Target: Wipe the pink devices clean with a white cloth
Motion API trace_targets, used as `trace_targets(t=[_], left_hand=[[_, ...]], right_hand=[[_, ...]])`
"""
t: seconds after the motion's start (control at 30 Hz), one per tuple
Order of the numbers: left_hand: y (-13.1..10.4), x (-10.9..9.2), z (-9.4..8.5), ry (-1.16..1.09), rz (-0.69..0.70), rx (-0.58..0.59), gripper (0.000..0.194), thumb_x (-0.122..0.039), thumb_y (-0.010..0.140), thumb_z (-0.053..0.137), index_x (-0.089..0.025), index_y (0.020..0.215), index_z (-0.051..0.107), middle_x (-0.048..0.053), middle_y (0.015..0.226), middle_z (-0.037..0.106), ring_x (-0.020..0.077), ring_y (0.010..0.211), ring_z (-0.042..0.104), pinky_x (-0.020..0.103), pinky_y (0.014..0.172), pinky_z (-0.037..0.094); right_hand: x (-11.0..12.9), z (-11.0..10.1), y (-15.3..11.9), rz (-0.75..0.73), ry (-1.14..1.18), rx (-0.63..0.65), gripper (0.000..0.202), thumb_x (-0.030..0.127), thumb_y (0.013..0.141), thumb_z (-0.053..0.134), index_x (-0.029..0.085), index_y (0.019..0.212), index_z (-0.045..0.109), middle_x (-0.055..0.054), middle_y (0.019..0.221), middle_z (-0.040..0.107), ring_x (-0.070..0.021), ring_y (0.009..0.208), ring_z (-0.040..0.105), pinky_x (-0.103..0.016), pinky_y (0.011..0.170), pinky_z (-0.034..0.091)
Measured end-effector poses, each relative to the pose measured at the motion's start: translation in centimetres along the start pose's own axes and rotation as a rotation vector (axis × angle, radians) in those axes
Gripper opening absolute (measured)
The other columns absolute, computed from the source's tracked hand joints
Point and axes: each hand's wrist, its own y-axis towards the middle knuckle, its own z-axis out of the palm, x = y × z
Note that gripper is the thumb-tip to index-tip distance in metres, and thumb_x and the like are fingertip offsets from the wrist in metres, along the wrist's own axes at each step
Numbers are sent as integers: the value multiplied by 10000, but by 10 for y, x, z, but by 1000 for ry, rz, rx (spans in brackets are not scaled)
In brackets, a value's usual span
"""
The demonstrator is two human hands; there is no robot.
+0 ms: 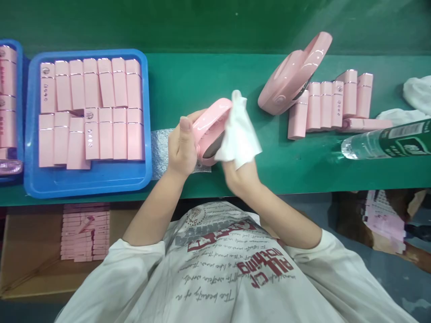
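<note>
My left hand (183,148) is closed around the edge of a pink rounded, lidded case (212,121), its thumb along the near side. The case is tilted, and a dark glossy panel shows inside. My right hand (242,172) grips a white cloth (239,134), which lies against the right side of the case and hides part of it; most of that hand's fingers are covered. Beneath the left hand is a silvery-white sheet (160,152) on the green table. A larger look-alike pink case (286,78) stands open at the back right.
On the left, a blue tray (90,181) holds several pink boxes (90,85), with another blue tray (20,89) beside it. More pink boxes (325,105) stand at right, near a plastic bottle (387,141) and white cloths (417,94). A cardboard box (30,251) sits below the table.
</note>
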Motion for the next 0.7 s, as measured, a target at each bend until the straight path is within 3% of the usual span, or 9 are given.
trace_targets(t=[0.1,0.13,0.27,0.37,0.43,0.57,0.7], left_hand=[[5,2,-2,-50,-37,-23,659,-655,922,245,-207,941,728,60,864,712,235,1002,650,387,928,520],[6,3,-2,-58,-50,-26,664,-658,920,243,-209,939,732,61,860,713,235,998,650,390,939,518],[10,0,-2,-136,-126,-27,683,-629,940,214,-177,1004,721,84,1000,711,239,1033,652,413,988,499],[11,-4,0,-170,-212,-49,750,-645,936,176,-121,1008,708,131,1027,704,251,1020,662,430,992,495],[11,-8,1,-149,-247,-83,791,-684,914,150,-124,993,704,129,1013,706,248,1020,663,426,1002,485],[11,-14,5,-193,-333,-114,853,-784,821,99,-184,1024,670,102,1023,693,270,1103,627,440,1017,465],[10,-9,5,-223,-322,-72,919,-834,756,47,-208,1096,627,109,1108,668,293,1168,588,441,1007,469]], right_hand=[[-4,6,11,-323,-157,97,525,253,958,369,186,1470,271,-113,1400,481,-205,1401,332,-441,1200,223],[-7,6,14,-335,-173,97,543,245,962,353,202,1487,222,-104,1424,455,-199,1407,322,-444,1195,242],[-17,5,12,-140,-160,85,616,367,978,305,210,1529,80,-95,1538,274,-209,1466,158,-451,1199,249],[-22,4,4,-246,-143,137,645,368,971,309,260,1540,26,-63,1541,276,-222,1475,104,-500,1196,209],[-28,0,5,-191,-62,116,603,393,978,267,241,1538,103,-83,1498,358,-236,1454,201,-498,1180,244],[-43,-10,32,120,82,139,674,566,959,213,128,1452,351,-160,1295,565,-267,1302,470,-435,1128,358],[-30,-11,68,-5,80,198,697,616,934,240,130,1397,430,-159,1329,543,-269,1327,438,-410,1151,330]])
